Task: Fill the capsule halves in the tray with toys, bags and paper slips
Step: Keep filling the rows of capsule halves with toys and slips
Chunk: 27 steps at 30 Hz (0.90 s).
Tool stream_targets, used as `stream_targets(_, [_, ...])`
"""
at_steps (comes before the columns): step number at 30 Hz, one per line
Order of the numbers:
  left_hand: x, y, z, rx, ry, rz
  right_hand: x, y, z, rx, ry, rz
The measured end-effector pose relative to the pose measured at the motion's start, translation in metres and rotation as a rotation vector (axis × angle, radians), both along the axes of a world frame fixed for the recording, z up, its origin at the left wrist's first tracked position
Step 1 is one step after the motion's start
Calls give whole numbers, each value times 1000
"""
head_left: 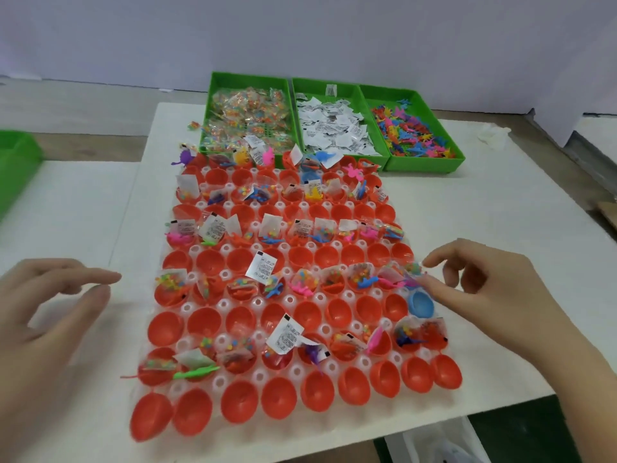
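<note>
Tray (218, 380): clear plastic, lies on white table (500, 202) right in front of you, long side running away from you. It is packed w/ red capsule halves (278, 397), open side up.

Rows alternate approx.: one row stuffed, next row bare red cups. Nearest row is bare. Stuffed halves show small clear bags of coloured beads, white printed slips sticking up, and little rubbery toys in pink, blue, green, orange, purple. One blue half (421, 304) sits at the right end of a bare row, the odd one out among the red.

L hand (50, 302): left of tray, above the table, apart from tray. Grip loose, fingers relaxed and spread, nothing in it.

R hand (484, 289): at tray's right edge, just above the blue half. Fingers curled, tips at a bead bag (413, 269) on the last half of a stuffed row. Blurred there, so can't tell if you pinch it or only touch it.

Back of table: three green bins (424, 163) side by side, touching the tray's far end. L to R: bags (247, 118), slips (334, 128), toys (414, 132). A few bags lie loose by the left bin.

Another green bin (16, 162) at far left, cut off by the frame.
</note>
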State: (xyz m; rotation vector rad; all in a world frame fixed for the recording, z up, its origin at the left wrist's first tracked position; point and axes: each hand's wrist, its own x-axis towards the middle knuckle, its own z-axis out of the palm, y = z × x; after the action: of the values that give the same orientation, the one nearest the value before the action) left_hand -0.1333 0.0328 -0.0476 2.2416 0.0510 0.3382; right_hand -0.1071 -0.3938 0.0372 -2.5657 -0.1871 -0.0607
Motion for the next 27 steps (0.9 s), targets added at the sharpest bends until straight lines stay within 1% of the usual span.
stream_targets(2, [-8, 8, -2, 48, -2, 30, -5, 8, 8, 71, -94, 2])
stream_targets(3, [-14, 5, 3, 14, -39, 39, -8, 15, 12, 112, -140, 23])
stream_targets(4, [-15, 3, 3, 26, -96, 55, -12, 25, 17, 152, -169, 61])
stream_targets(6, [-18, -2, 2, 62, -138, 63, -19, 50, 22, 197, -160, 178])
stream_targets(7, [-18, 0, 1, 55, -133, 69, -22, 62, 22, 186, -129, 243])
stream_targets(9, [-17, 1, 0, 49, -138, 79, -27, 84, 22, 112, -41, 341])
stream_targets(12, [-17, 0, 1, 48, -150, 46, -29, 106, 18, -92, 35, 368])
stream_targets(15, [-18, -4, 6, 27, -146, 21, -30, 120, 13, -307, -16, 364])
stream_targets(17, [-18, -4, 7, 44, -164, 17, -32, 127, 13, -367, -31, 350])
stream_targets(20, [-18, -3, 7, 41, -164, 22, -32, 131, 13, -402, -42, 325])
stream_targets(23, [-19, -3, 8, 50, -155, 17, -30, 132, 10, -376, -44, 300])
stream_targets(27, [-20, -6, 10, 48, -154, 9, -27, 124, 7, -192, 27, 281])
